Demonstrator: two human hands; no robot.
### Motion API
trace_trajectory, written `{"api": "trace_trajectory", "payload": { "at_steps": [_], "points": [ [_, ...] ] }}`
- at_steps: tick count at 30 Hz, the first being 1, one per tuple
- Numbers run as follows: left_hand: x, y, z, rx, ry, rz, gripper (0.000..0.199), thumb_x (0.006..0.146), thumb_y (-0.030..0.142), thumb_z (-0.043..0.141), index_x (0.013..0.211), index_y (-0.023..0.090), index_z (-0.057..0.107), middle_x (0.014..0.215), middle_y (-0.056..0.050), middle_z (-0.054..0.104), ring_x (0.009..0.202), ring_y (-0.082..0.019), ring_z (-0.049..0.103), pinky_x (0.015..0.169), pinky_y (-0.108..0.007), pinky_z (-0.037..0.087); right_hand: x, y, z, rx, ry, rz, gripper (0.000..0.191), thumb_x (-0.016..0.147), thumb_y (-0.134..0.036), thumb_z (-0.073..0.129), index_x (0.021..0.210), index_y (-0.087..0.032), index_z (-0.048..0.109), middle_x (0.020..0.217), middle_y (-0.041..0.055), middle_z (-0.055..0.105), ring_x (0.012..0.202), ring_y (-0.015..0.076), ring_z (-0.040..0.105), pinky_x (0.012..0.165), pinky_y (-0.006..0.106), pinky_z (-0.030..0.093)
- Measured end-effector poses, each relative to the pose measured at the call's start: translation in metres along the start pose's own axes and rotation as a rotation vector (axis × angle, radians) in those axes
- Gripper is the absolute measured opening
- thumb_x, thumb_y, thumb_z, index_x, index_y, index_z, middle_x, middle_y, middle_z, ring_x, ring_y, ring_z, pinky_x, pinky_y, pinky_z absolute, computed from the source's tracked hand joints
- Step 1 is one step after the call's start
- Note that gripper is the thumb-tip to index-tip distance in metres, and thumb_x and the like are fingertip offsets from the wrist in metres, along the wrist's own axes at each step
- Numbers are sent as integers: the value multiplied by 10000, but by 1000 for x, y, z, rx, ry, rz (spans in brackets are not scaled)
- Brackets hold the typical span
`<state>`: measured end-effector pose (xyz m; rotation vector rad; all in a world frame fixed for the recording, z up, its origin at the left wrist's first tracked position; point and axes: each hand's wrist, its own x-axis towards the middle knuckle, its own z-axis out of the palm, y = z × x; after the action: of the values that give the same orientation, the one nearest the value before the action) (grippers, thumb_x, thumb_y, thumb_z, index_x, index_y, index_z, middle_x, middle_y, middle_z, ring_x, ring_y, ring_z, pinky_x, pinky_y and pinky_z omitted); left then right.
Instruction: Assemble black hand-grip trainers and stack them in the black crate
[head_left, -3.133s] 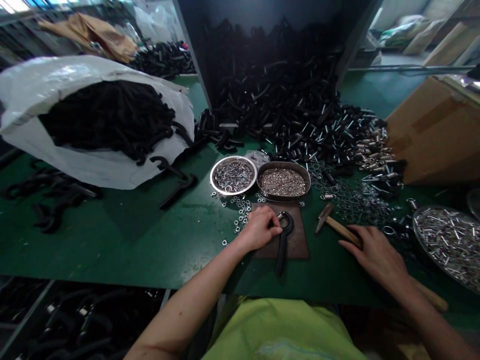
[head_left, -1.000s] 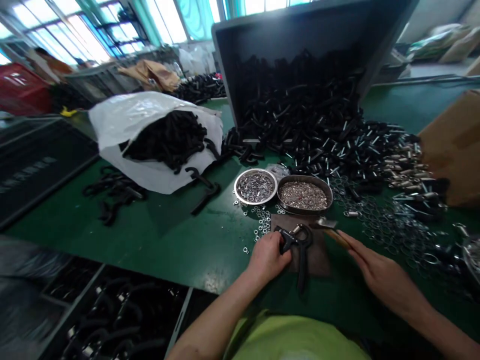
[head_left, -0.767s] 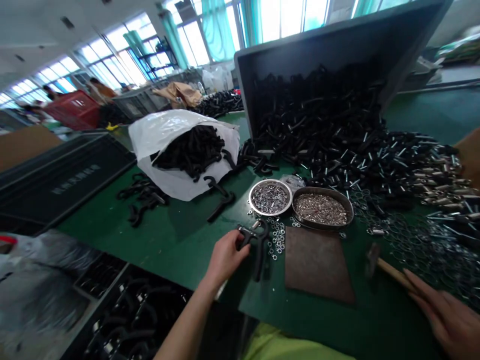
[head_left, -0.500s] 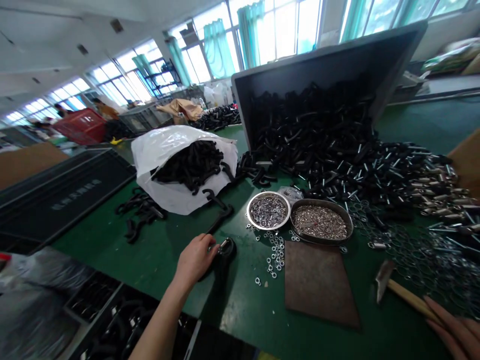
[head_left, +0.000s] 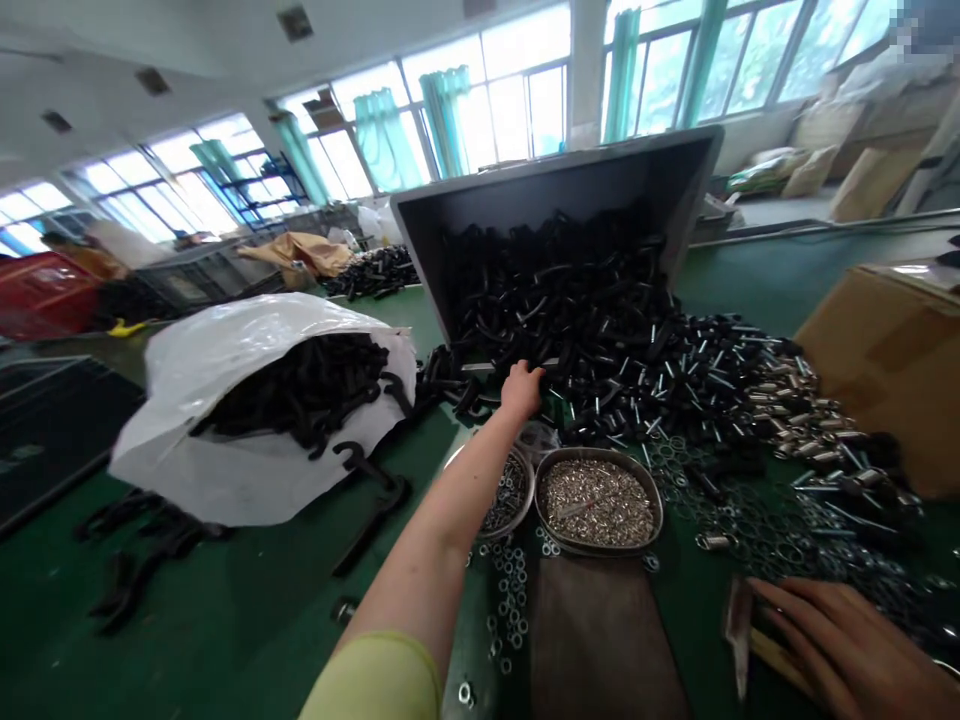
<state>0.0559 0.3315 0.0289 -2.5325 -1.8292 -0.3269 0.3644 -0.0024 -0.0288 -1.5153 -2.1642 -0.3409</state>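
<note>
My left hand [head_left: 523,388] reaches far forward to the near edge of a pile of black curved plastic parts [head_left: 555,290]. Its fingertips are hidden, so I cannot tell whether they hold a part. My right hand [head_left: 847,630] is closed around a hammer [head_left: 739,630] with a wooden handle, low at the right, fingers close to the metal head. Beneath my left forearm sits a round metal bowl [head_left: 517,500] of small metal pieces, partly covered. Beside it stands an oval tin [head_left: 596,500] full of tiny rivet-like pieces, with a brown metal plate [head_left: 604,640] in front.
A grey crate [head_left: 409,225] lies tipped behind the black parts. At left is a white sack [head_left: 247,480] of black hooked parts. Loose nuts [head_left: 510,600], rings [head_left: 757,520] and springs [head_left: 795,400] are scattered about. A cardboard box [head_left: 892,370] stands at right.
My left hand has left the black part at the front of the table and moved forward and right to the pile. The right hand has shifted nearer the hammer head. The view has turned right.
</note>
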Motion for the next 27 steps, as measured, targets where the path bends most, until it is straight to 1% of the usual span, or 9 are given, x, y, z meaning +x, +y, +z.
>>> {"api": "trace_trajectory", "payload": {
  "at_steps": [3, 5, 7, 9, 11, 16, 21, 24, 27],
  "points": [
    [25, 16, 12, 59, 2, 4, 364, 806, 175, 524, 1158, 229, 598, 1229, -120, 476, 1166, -270, 420, 941, -386, 390, 16, 0, -4, -57, -6, -88, 342, 920, -370, 384, 1040, -240, 676, 963, 68, 674, 835, 201, 631, 729, 323, 514],
    [36, 20, 18, 90, -9, -9, 313, 831, 182, 486, 1117, 181, 615, 1190, -151, 498, 1169, -295, 414, 933, -416, 394, 23, 0, -5, -48, -27, -55, 324, 921, -335, 387, 1026, -232, 676, 944, 76, 667, 822, 195, 631, 713, 311, 518],
    [43, 21, 22, 109, -25, -31, 318, 873, 165, 397, 1107, 152, 612, 1159, -174, 521, 1148, -305, 438, 869, -404, 434, 29, -2, -6, -9, -76, -11, 304, 918, -289, 396, 1024, -229, 674, 936, 76, 662, 818, 186, 629, 710, 297, 520],
    [46, 17, 23, 115, -41, -44, 355, 899, 153, 325, 1128, 149, 595, 1134, -184, 545, 1107, -303, 484, 804, -382, 463, 35, -5, -8, 43, -130, 46, 299, 916, -240, 395, 1032, -225, 671, 941, 73, 659, 828, 178, 624, 725, 291, 518],
    [45, 9, 21, 115, -61, -44, 349, 902, 162, 328, 1131, 156, 591, 1081, -182, 583, 1045, -298, 537, 783, -388, 471, 41, -5, -10, 92, -161, 114, 293, 921, -225, 397, 1032, -228, 668, 946, 67, 657, 842, 176, 617, 738, 293, 514],
    [25, -15, 15, 70, -88, -16, 284, 832, 169, 481, 1072, 189, 630, 940, -138, 659, 938, -286, 609, 814, -404, 464, 63, 14, -5, 135, -196, 273, 254, 925, -251, 431, 1011, -215, 667, 955, 64, 644, 904, 195, 589, 795, 326, 495],
    [-1, -23, 1, -63, -19, -10, 205, 752, 176, 585, 923, 182, 697, 956, -121, 675, 948, -278, 613, 841, -356, 457, 103, 43, 18, 28, -239, 308, 322, 888, -120, 412, 1089, -191, 653, 1029, 91, 625, 971, 232, 530, 793, 352, 473],
    [-16, -27, -17, -191, 79, -49, 240, 802, 261, 548, 976, 175, 689, 960, -101, 684, 914, -247, 622, 812, -325, 467, 118, 47, 24, 7, -254, 290, 349, 879, -87, 389, 1094, -175, 649, 1049, 104, 616, 998, 233, 507, 841, 359, 446],
    [-43, -35, -42, -323, 175, -100, 408, 896, 395, 380, 1107, 153, 631, 960, -81, 685, 780, -185, 637, 695, -272, 486, 115, 37, 20, 36, -299, 253, 256, 888, -154, 444, 1013, -200, 663, 1006, 72, 622, 977, 206, 521, 840, 325, 437]
  ]
}}
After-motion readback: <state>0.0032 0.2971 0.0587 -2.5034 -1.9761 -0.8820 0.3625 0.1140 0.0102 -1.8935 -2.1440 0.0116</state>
